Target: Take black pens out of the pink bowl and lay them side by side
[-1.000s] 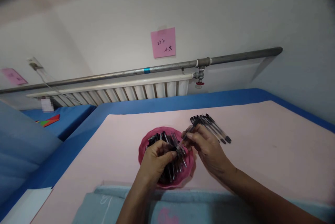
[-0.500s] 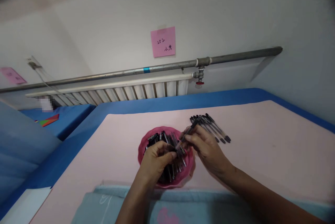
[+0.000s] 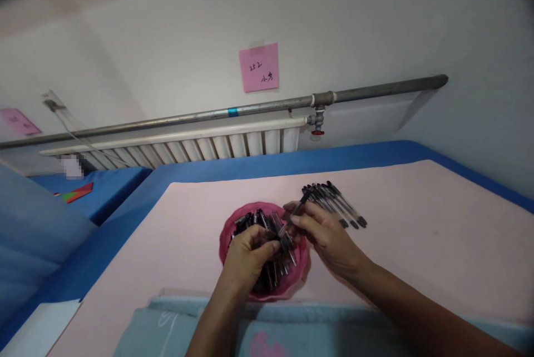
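Note:
Above a pink scalloped bowl (image 3: 301, 276) full of dark and clear pen parts (image 3: 267, 273), my two hands meet around one pen. My right hand (image 3: 323, 232) is closed on this clear-barrelled pen (image 3: 297, 208), its black end tilted up and to the right. My left hand (image 3: 248, 259) pinches a small dark pen part at the pen's lower end; the fingers hide most of it. To the right of the bowl, several black-tipped pens (image 3: 334, 201) lie side by side, partly behind my right hand.
A pink sheet (image 3: 417, 234) covers the blue table (image 3: 350, 151). Light blue folded cloth (image 3: 187, 326) lies along the near edge. White paper (image 3: 37, 326) is at the lower left. Behind the table are a radiator (image 3: 225, 143) and a pipe with a red valve (image 3: 317, 133).
The pen in my right hand has shifted slightly left and down toward my left fingers. My left hand stays almost where it was. The bowl and the row of pens look unchanged.

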The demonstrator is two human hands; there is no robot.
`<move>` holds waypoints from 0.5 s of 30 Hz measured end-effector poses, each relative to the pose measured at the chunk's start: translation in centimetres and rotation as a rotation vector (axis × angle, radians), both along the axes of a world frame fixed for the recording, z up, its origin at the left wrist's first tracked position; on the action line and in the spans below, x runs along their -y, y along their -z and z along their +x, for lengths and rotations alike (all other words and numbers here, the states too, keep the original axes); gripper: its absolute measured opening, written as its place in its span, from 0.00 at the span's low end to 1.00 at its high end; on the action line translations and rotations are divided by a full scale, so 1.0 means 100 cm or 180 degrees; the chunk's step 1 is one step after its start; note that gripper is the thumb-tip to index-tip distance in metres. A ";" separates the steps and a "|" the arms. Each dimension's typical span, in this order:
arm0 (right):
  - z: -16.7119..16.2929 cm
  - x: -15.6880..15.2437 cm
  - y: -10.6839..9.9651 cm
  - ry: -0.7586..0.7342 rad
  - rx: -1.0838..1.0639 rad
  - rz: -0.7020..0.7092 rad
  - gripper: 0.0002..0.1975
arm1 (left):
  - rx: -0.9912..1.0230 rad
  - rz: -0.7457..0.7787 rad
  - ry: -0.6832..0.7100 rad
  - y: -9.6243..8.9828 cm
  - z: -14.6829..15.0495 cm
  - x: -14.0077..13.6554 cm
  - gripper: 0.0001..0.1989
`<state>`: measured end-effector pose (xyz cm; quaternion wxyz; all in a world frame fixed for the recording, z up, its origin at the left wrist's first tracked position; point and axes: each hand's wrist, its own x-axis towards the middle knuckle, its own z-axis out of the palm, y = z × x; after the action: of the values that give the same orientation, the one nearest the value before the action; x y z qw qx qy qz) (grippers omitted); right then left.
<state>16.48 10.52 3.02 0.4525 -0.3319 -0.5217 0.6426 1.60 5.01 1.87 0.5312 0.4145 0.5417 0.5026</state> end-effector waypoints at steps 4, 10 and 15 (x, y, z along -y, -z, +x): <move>-0.001 0.000 0.000 0.0157 0.0238 0.0127 0.08 | -0.0017 0.0003 0.0030 0.003 0.000 -0.001 0.05; 0.000 0.000 0.001 -0.0060 0.0119 0.0035 0.08 | 0.0050 0.0007 -0.0010 0.002 0.000 0.000 0.06; -0.001 0.001 0.001 0.0053 0.0202 0.0041 0.08 | 0.0020 0.0002 -0.0006 0.001 0.001 0.000 0.06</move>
<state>16.38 10.39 2.96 0.4432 -0.3534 -0.5372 0.6246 1.67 5.05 1.74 0.5322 0.4127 0.5402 0.5046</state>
